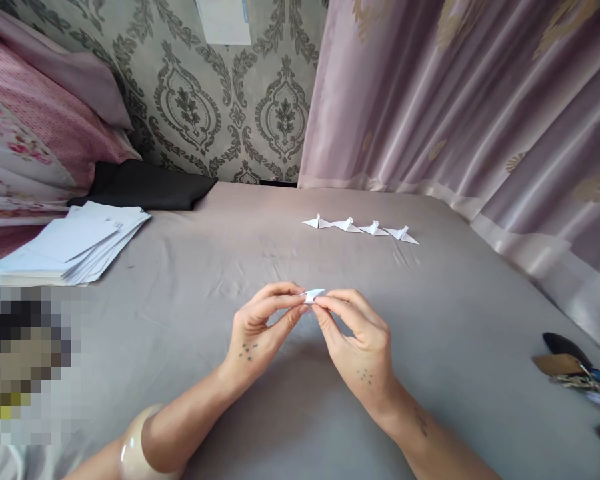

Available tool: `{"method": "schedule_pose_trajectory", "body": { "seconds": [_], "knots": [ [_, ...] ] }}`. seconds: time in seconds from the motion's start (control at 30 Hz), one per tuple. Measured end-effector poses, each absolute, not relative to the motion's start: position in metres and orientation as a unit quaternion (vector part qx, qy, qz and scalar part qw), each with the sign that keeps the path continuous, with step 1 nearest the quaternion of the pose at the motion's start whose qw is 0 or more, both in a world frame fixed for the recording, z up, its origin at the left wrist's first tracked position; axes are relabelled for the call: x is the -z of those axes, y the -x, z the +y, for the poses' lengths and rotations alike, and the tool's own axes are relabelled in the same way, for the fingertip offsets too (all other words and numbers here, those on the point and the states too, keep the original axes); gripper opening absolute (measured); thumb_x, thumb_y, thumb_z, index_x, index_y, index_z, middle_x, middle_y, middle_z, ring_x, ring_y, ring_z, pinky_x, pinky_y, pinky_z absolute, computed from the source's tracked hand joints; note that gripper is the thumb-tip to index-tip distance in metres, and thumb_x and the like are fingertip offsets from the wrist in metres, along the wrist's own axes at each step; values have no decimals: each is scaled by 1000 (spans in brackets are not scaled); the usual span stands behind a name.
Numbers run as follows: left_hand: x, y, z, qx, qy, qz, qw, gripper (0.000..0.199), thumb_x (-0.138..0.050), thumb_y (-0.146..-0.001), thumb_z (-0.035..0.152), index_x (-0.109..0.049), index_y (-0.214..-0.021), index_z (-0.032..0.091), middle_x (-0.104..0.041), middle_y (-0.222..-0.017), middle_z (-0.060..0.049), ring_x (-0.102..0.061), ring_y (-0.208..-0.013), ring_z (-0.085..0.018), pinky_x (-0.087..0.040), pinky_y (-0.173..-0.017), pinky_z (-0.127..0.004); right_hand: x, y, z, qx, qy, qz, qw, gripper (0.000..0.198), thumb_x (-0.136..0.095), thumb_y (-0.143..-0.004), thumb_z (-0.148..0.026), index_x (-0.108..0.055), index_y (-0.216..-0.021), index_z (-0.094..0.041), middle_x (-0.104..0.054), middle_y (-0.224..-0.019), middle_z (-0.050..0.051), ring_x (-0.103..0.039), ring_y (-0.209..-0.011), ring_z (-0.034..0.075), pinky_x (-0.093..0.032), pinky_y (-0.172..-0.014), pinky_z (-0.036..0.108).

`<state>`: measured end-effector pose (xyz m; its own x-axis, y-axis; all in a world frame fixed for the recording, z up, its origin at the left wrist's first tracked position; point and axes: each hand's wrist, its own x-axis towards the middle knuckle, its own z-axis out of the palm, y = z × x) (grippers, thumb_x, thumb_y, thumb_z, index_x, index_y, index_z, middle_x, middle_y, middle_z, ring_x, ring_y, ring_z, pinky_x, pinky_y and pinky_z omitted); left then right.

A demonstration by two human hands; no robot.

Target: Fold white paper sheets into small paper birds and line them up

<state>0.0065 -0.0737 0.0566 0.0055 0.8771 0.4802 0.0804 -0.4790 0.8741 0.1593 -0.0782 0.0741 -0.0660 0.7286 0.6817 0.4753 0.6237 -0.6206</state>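
A small piece of folded white paper (pixel 312 295) is held up between my two hands, above the grey sheet. My left hand (pixel 263 317) pinches its left side between thumb and fingers. On the other side, my right hand (pixel 357 327) grips the paper's right lower edge with thumb and fingertips. One pointed white flap sticks up over the fingertips; the lower part of the paper is partly hidden by them. Farther back, several folded white paper figures (pixel 349 225) stand in a row on the sheet, apart from my hands.
At the left lies a stack of white paper (pixel 65 243), with a folded black cloth (pixel 150 185) behind it. Keys and small items (pixel 575 373) lie at the right edge. Pinkish curtains (pixel 430 100) hang along the right side. A blurred-out patch covers the lower left.
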Motion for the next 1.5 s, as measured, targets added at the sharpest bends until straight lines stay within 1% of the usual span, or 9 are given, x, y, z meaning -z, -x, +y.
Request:
{"method": "schedule_pose_trajectory", "body": {
  "seconds": [0.17, 0.43, 0.57, 0.67, 0.87, 0.97, 1.13, 1.3, 1.5],
  "knots": [
    [-58, -8, -75, -587, -633, 391, 319, 20, -66, -85, 10, -75, -96, 23, -67, -98, -4, -66, -92, -14, -53, -82, -25, -74, -158, -79, -101, 421, -722, 540, 21, -63, -82, -2, -70, -93, -19, -67, -87, 5, -65, -80, 14, -55, -73, 29],
    [-57, -6, -76, -565, -659, 404, 288, 17, -65, -85, 10, -73, -92, 23, -67, -96, -2, -66, -89, -13, -54, -80, -24, -77, -159, -80, -106, 430, -728, 523, 18, -61, -82, -3, -70, -88, -18, -66, -82, 4, -63, -73, 14, -54, -67, 28],
    [-58, -7, -78, -560, -667, 413, 267, 15, -66, -84, 10, -72, -90, 22, -69, -101, -3, -67, -92, -15, -55, -82, -25, -78, -160, -81, -114, 436, -731, 512, 17, -59, -83, -4, -68, -86, -18, -65, -81, 4, -61, -73, 14, -52, -67, 28],
    [-59, -7, -77, -559, -679, 407, 246, 17, -66, -84, 9, -72, -93, 22, -70, -106, -4, -67, -95, -15, -55, -84, -26, -80, -161, -81, -121, 436, -733, 508, 15, -59, -83, -4, -67, -84, -17, -63, -79, 4, -60, -72, 14, -51, -66, 28],
    [-63, -5, -78, -563, -699, 387, 213, 19, -65, -84, 7, -72, -95, 22, -72, -93, -3, -67, -86, -15, -54, -78, -28, -81, -158, -83, -146, 426, -725, 522, 15, -58, -84, -4, -65, -84, -17, -62, -79, 4, -58, -69, 13, -52, -64, 27],
    [-63, -5, -80, -562, -698, 397, 197, 19, -66, -84, 8, -72, -94, 22, -72, -92, -3, -66, -85, -16, -52, -78, -30, -81, -156, -84, -150, 422, -720, 530, 15, -57, -84, -4, -64, -83, -18, -61, -78, 4, -58, -68, 13, -52, -63, 28],
    [-59, -4, -81, -557, -695, 409, 200, 17, -64, -85, 10, -70, -96, 23, -71, -92, -3, -64, -85, -17, -50, -78, -33, -80, -155, -84, -161, 428, -714, 531, 16, -56, -85, -6, -65, -85, -19, -63, -80, 4, -60, -69, 14, -53, -64, 28],
    [-59, -7, -82, -562, -689, 411, 202, 19, -64, -85, 9, -68, -97, 22, -69, -91, -4, -63, -84, -17, -49, -77, -32, -80, -154, -84, -173, 422, -713, 532, 17, -55, -86, -6, -65, -85, -20, -63, -78, 4, -59, -67, 13, -54, -62, 27],
    [-60, -8, -82, -564, -668, 414, 253, 14, -63, -86, 11, -67, -95, 20, -68, -90, -4, -62, -85, -16, -49, -78, -31, -80, -155, -84, -206, 420, -705, 533, 15, -57, -85, -6, -66, -86, -19, -62, -78, 2, -57, -65, 11, -52, -63, 26]
  ]
}}
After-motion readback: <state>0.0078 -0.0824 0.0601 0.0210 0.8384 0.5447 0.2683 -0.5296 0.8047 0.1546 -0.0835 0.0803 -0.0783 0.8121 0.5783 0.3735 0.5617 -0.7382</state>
